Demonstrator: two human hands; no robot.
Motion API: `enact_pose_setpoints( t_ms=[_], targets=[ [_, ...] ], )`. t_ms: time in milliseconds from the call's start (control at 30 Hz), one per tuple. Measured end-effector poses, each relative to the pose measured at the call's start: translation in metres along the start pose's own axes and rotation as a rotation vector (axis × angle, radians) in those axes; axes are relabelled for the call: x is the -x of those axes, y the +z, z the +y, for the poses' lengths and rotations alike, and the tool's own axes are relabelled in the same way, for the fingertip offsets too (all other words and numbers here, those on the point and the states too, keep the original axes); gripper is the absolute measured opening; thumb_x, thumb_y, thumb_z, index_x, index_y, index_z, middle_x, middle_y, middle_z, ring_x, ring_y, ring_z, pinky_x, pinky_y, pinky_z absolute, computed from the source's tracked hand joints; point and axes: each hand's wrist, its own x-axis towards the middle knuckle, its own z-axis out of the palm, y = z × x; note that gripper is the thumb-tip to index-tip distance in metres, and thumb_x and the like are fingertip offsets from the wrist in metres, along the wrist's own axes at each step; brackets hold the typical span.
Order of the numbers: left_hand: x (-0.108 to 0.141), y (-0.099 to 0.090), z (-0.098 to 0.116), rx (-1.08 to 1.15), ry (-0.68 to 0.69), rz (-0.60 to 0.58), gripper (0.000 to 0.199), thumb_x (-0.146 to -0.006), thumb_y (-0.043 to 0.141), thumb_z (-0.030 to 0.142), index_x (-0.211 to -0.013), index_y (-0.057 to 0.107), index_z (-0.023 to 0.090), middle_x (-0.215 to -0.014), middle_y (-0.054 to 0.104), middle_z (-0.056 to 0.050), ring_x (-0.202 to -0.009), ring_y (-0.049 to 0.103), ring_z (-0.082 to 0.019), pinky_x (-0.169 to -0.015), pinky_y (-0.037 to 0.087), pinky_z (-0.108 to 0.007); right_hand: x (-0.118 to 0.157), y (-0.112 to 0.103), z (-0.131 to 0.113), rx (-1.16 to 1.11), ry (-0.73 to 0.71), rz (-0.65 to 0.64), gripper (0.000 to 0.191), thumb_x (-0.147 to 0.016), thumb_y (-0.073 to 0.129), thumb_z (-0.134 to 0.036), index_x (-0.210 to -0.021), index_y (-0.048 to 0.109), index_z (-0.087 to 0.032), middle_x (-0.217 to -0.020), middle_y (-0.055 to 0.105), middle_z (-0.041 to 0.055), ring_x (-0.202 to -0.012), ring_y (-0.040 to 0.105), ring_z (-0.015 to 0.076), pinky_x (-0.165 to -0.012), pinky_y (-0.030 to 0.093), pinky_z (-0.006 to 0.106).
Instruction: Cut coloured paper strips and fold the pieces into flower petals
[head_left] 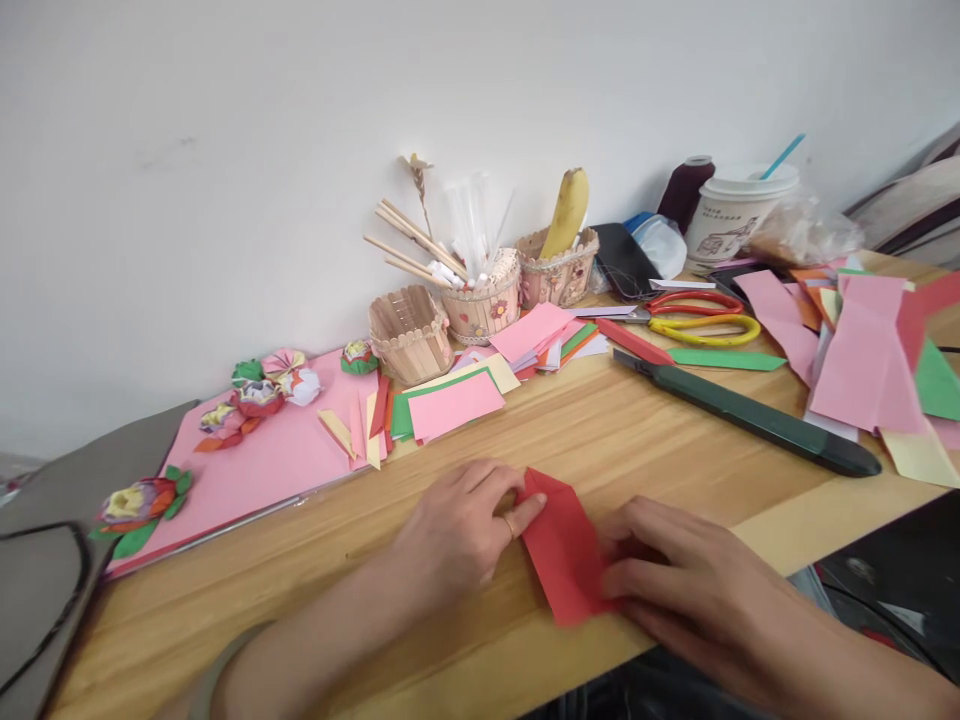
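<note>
A red sheet of paper [564,545] lies on the wooden table near its front edge, with its far corners angled as if folded in. My left hand [472,520] pinches its far left edge, the ringed thumb on top. At the paper's right edge, my right hand [667,570] grips with bent fingers, slightly blurred. Beyond the hands lie small stacks of coloured paper, topped by a pink rectangle [459,405]. A dark green utility knife [757,415] rests to the right, beside folded red [634,341] and green strips [727,359].
Scissors with red and yellow handles [705,328] lie behind the knife. Small wooden baskets [411,335] stand along the wall, one holding a banana [567,212]. Folded paper flowers [259,397] sit on pink sheets [247,490] at left. A lidded cup [739,215] stands back right, behind cut papers [859,350].
</note>
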Motion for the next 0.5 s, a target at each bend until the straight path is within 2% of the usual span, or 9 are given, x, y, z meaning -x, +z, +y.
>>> enact_pose_setpoints(
  t_ms=[100,200,300,500],
  targets=[
    [-0.002,-0.004,0.001,-0.056,0.034,0.115,0.031,-0.093,0.036,0.007,-0.106,0.063,0.011,-0.096,0.065,-0.012,-0.091,0.060,-0.021,-0.074,0.053,-0.035,-0.005,0.013,0.004,0.159,-0.014,0.135,0.019,-0.091,0.043,-0.013,-0.091,0.059,-0.022,-0.082,0.057,0.0033,-0.069,0.053,0.0140,-0.058,0.041,0.027],
    [-0.003,-0.005,0.006,-0.057,0.065,0.173,0.019,-0.092,0.047,0.009,-0.094,0.066,0.011,-0.088,0.068,-0.007,-0.086,0.061,-0.018,-0.072,0.054,-0.031,-0.012,0.022,0.009,0.240,0.007,0.184,0.018,-0.093,0.042,-0.015,-0.094,0.059,-0.020,-0.084,0.059,0.0044,-0.071,0.055,0.0152,-0.059,0.043,0.028],
    [-0.001,-0.001,0.010,-0.086,0.115,0.141,0.016,-0.092,0.050,0.009,-0.087,0.066,0.010,-0.085,0.068,-0.006,-0.085,0.061,-0.018,-0.073,0.053,-0.030,-0.020,0.023,0.011,0.168,0.031,0.183,0.019,-0.094,0.041,-0.017,-0.093,0.060,-0.020,-0.086,0.059,0.0042,-0.074,0.057,0.0142,-0.063,0.046,0.027],
    [0.003,0.004,0.009,-0.106,0.101,0.076,0.023,-0.094,0.045,0.010,-0.086,0.066,0.010,-0.081,0.067,-0.006,-0.084,0.061,-0.017,-0.072,0.053,-0.029,-0.027,0.011,0.021,0.050,0.072,0.122,0.017,-0.091,0.047,-0.017,-0.088,0.063,-0.020,-0.087,0.059,0.0048,-0.076,0.058,0.0144,-0.065,0.049,0.027]
  ],
)
